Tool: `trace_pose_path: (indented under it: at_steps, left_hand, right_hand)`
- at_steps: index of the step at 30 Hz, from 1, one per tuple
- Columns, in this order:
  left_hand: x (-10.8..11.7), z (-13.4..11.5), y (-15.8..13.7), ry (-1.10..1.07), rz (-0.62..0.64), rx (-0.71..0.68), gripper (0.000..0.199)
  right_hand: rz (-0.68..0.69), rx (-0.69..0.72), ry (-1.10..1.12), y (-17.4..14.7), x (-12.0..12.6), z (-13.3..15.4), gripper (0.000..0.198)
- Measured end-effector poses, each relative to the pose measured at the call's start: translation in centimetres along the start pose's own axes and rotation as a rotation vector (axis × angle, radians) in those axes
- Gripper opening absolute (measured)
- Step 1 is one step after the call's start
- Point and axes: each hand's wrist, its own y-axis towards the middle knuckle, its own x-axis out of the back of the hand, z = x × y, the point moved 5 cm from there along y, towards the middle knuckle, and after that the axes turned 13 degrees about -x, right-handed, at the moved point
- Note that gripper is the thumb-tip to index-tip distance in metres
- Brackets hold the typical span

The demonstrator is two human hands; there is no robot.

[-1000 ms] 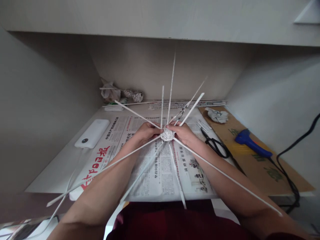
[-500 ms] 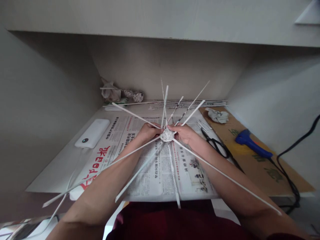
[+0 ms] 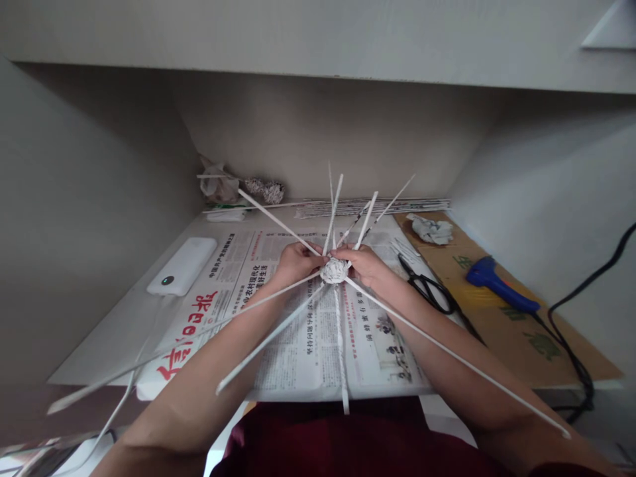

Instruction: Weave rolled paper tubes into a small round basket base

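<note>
Between my hands is a small round weave of rolled newspaper (image 3: 334,270), with several long white paper sticks spreading from it in all directions. My left hand (image 3: 298,262) grips its left edge, fingers curled around the bases of the sticks. On the opposite edge, my right hand (image 3: 366,262) is closed with the thumb pressed near the top of the weave. Some fingertips are hidden behind the weave and sticks. Below lies a printed newspaper sheet (image 3: 288,361). Long sticks reach over both forearms and toward my body.
Black scissors (image 3: 428,289) lie right of my right hand. A blue glue gun (image 3: 501,285) with a black cable rests on cardboard (image 3: 561,358), near crumpled paper (image 3: 431,230). A white device (image 3: 183,266) is at left. Rolled paper sticks (image 3: 372,209) lie along the back wall.
The woven piece has tilted and turned slightly in my hands. An upper right stick has swung left and stands steeper; the upper left one has shifted right. Both hands keep their grip.
</note>
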Motion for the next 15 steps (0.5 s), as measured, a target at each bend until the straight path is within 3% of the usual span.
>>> trace_pose_path:
  at_steps: [4,8,12,15]
  left_hand:
    - [0.0,-0.4,-0.1,0.131,-0.05,-0.12,0.024]
    - [-0.2,-1.5,-0.5,0.309,-0.024,-0.198,0.012]
    - [-0.4,-2.6,-0.9,0.478,0.01,-0.249,0.011]
    - [-0.3,-2.7,-0.9,0.489,-0.003,-0.267,0.011]
  right_hand:
    - [-0.052,0.03,-0.007,0.3,0.3,-0.1,0.019]
    - [-0.102,0.092,-0.004,0.3,0.3,-0.1,0.023]
    - [-0.048,0.164,-0.015,-0.2,-0.4,-0.1,0.031]
    - [-0.037,0.196,-0.044,-0.3,-0.6,0.0,0.033]
